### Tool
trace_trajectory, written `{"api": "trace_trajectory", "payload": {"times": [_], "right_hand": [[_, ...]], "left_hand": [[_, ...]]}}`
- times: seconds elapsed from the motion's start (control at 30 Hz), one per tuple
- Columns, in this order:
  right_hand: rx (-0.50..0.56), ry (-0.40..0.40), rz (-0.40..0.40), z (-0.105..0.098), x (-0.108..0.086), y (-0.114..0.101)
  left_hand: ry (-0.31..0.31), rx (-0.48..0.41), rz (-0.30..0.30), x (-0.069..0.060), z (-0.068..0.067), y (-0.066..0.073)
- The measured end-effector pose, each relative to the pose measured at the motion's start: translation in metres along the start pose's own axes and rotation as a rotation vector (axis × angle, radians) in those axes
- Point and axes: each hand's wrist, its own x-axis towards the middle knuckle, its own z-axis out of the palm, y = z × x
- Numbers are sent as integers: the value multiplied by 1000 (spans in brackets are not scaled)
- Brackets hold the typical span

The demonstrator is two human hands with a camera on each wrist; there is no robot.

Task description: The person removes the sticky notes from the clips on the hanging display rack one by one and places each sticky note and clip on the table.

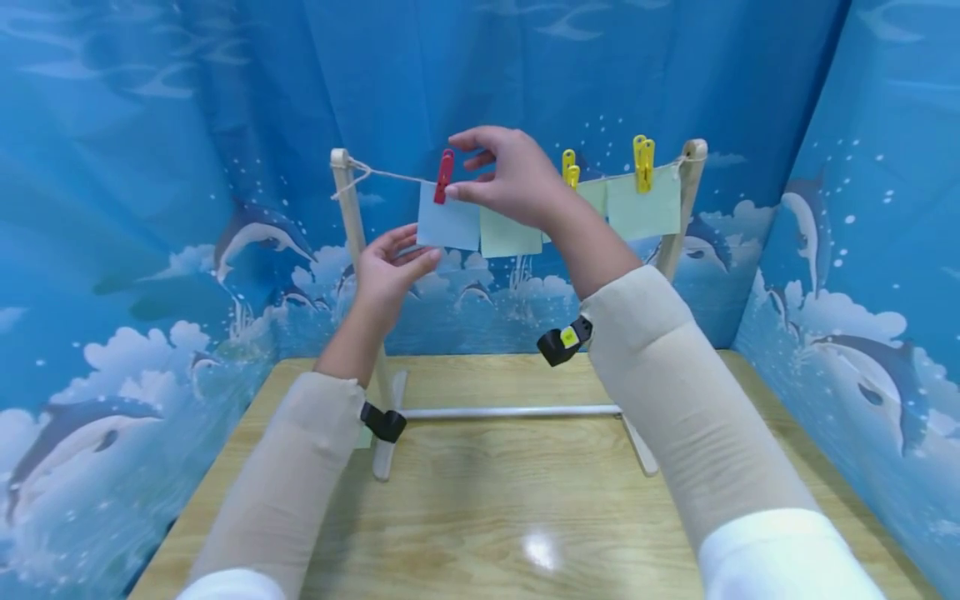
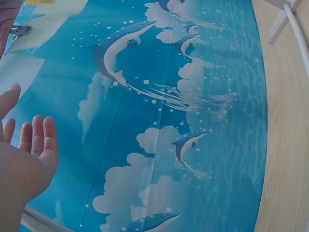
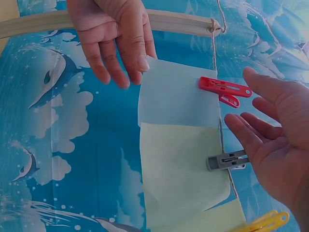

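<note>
A red clothespin clips a pale blue paper sheet to a string line. Around the clothespin's handle end is my right hand, thumb and fingers spread apart; the right wrist view shows a gap between them and the pin. My left hand is by the sheet's lower left corner, palm turned up and fingers loosely extended. Its thumb lies close to that corner; whether it touches, I cannot tell. Beside the blue sheet, a grey clothespin holds a pale green sheet.
The string runs between two wooden posts, left and right. Yellow clothespins hold more green sheets on the right. A white crossbar joins the stand's feet on the wooden table. A blue dolphin-printed curtain surrounds it.
</note>
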Motion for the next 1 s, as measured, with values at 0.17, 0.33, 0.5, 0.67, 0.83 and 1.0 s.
{"api": "trace_trajectory", "payload": {"times": [0.17,0.33,0.5,0.67,0.83,1.0], "right_hand": [[-16,-26,35,1,5,-4],[13,-36,48,4,7,-6],[35,-4,28,8,8,-6],[66,30,27,11,9,-3],[117,58,42,14,10,-2],[140,105,26,15,9,-2]], "left_hand": [[-4,-11,-24,5,4,-2],[-16,-125,-31,5,8,-4],[-26,-223,10,4,8,-4],[-23,-275,27,2,7,-2],[-6,-299,21,2,7,-1],[9,-299,26,2,7,-2]]}}
